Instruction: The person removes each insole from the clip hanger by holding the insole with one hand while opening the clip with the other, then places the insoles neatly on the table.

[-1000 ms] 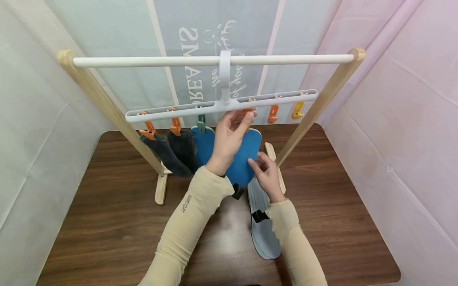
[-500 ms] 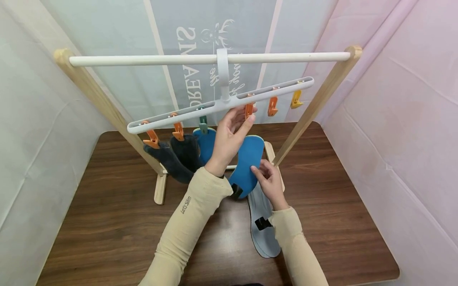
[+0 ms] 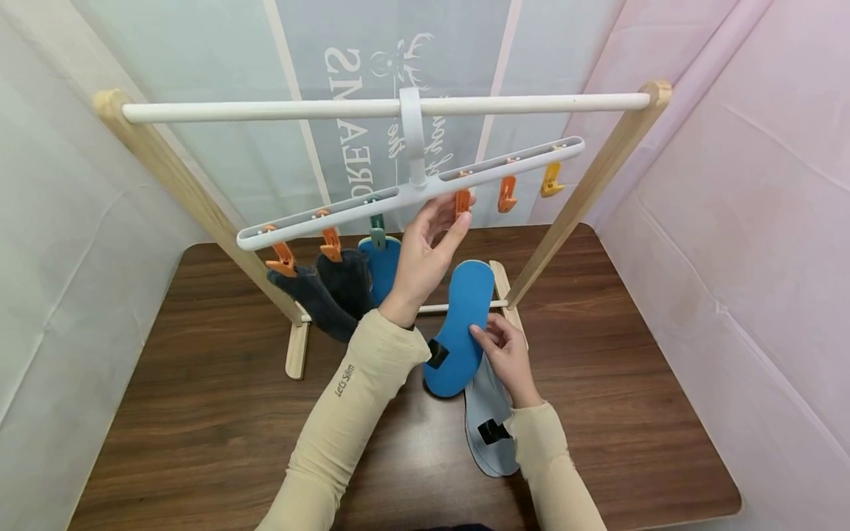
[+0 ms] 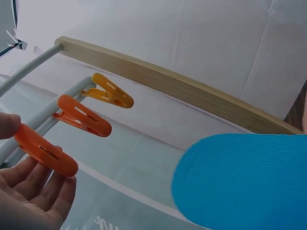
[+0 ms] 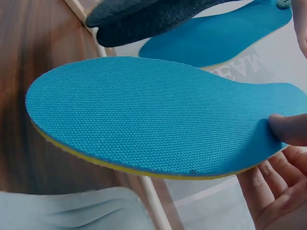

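Observation:
My left hand point(image 3: 425, 258) pinches an orange clothespin point(image 3: 462, 203) on the white hanger point(image 3: 415, 193); the left wrist view shows the thumb above this clothespin point(image 4: 48, 151) and the fingers below. Held at its edge between thumb and fingers of my right hand point(image 3: 513, 361), a blue insole point(image 3: 468, 313) is below and apart from the clothespin. The right wrist view shows its ribbed blue face point(image 5: 144, 115) and yellow rim. On the left half of the hanger, two dark fuzzy insoles point(image 3: 319, 306) hang from orange clothespins, and another blue insole point(image 3: 383, 265) from a green one.
Grey insoles point(image 3: 488, 435) lie on the brown table point(image 3: 219, 435) below my right hand. The hanger is hooked over the white rod point(image 3: 265, 111) of a wooden stand point(image 3: 584, 192). An orange clothespin point(image 3: 508, 193) and a yellow one point(image 3: 552, 181) hang at the right end.
My right hand has moved down with the blue insole, away from the clothespin. The hanger has tilted, its right end rising. My left hand stays at the clothespin.

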A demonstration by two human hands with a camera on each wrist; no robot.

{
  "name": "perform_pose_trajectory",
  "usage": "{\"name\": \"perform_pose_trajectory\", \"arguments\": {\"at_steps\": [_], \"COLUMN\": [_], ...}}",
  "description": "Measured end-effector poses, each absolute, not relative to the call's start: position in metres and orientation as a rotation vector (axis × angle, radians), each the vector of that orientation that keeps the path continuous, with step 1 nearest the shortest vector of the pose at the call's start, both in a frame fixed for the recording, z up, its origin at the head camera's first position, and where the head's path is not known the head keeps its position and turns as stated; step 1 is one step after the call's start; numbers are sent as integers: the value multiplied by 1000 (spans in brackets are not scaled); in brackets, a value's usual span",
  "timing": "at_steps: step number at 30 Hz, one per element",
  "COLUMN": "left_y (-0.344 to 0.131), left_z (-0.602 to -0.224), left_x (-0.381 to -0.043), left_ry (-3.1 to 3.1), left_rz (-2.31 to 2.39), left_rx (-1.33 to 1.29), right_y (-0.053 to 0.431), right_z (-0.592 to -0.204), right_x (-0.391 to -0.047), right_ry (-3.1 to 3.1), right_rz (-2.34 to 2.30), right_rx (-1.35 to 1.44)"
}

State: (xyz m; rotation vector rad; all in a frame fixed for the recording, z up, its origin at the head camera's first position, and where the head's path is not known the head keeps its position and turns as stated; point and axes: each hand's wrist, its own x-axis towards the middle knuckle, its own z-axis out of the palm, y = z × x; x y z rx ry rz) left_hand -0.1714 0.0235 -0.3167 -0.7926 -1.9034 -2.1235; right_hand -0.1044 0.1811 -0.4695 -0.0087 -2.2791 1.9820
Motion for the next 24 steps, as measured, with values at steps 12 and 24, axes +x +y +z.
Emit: {"name": "perform_pose_trajectory", "arguments": {"at_steps": [12,24], "left_y": [23,23], "left_z": [-316,-316], "left_x": [-175,-173], "left_ry": [-1959,-1981], "left_rz": [-2039,-2034], "left_rx": [-795,-795], "right_y": [183,180], "right_z": [-478,-482], "right_x": [-94,-87], "right_ry": [-2386,-2440], "right_rz": [1997,1998], "right_rx": [-118,-167]}}
